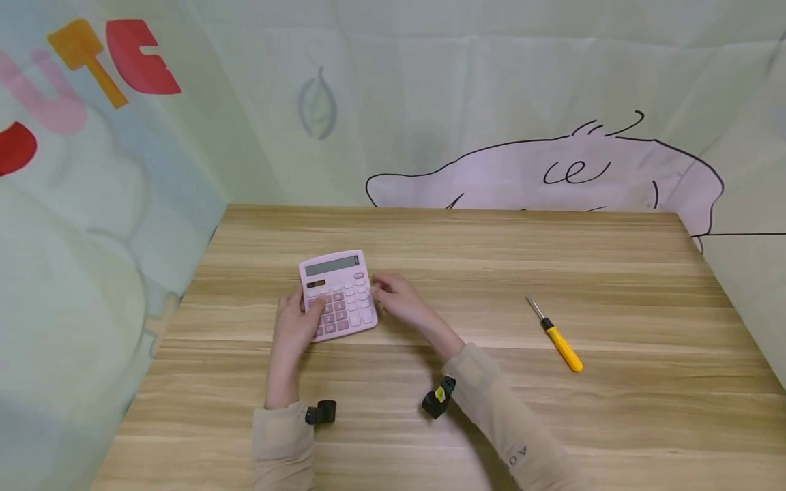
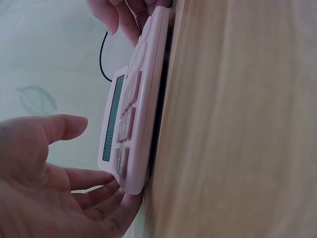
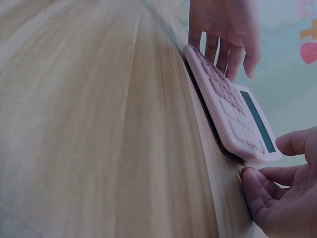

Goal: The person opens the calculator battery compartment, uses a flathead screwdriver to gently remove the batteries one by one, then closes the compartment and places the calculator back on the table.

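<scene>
A pink calculator (image 1: pixel 336 275) lies face up on the wooden table, turned slightly, its display at the far end. My left hand (image 1: pixel 296 329) is at its left side, fingers along the edge and thumb over the keys. In the left wrist view that thumb (image 2: pixel 69 127) stands clear of the keys while the fingers touch the calculator's side. By the right edge is my right hand (image 1: pixel 400 300), its fingers loosely bent. The right wrist view has those fingertips (image 3: pixel 250 181) down at the calculator's corner, with the thumb raised apart from it.
A screwdriver (image 1: pixel 561 346) with a yellow handle lies to the right on the table (image 1: pixel 638 273). Behind the table and along its left side hangs a printed cloth (image 1: pixel 417 88). Black wrist cameras (image 1: pixel 437 399) sit on both sleeves.
</scene>
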The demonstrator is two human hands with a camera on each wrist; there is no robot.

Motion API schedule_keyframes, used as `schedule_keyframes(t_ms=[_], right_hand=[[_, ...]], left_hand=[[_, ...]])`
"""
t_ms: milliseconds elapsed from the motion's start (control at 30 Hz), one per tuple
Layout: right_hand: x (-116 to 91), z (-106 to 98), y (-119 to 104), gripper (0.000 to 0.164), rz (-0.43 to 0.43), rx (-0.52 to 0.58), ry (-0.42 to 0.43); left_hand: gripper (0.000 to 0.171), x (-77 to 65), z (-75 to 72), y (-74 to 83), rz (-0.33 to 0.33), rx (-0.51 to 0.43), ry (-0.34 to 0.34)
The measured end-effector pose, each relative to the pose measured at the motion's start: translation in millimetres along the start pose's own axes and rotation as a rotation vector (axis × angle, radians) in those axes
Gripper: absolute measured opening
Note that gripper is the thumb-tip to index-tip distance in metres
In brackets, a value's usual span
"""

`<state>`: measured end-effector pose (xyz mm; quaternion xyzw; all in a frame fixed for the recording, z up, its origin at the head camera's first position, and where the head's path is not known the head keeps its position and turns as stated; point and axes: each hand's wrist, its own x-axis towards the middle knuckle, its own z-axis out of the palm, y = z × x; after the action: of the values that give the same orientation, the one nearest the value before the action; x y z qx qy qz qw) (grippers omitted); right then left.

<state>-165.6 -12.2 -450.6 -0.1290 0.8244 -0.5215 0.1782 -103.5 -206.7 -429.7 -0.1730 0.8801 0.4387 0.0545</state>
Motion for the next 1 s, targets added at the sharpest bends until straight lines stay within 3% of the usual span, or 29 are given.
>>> schedule_keyframes(t_ms=[267,1000], right_hand=[[4.2,3.9,-2.8,0.042,-0.009,-0.036,-0.011],[8.4,4.6,-8.8,0.038,0.056,0.031,-0.036]], left_hand=[[0.07,-0.1,-0.5,-0.1,0.001,-0.007,-0.001],[0.071,-0.9,4.4,4.8,-0.011,0.035,0.034]])
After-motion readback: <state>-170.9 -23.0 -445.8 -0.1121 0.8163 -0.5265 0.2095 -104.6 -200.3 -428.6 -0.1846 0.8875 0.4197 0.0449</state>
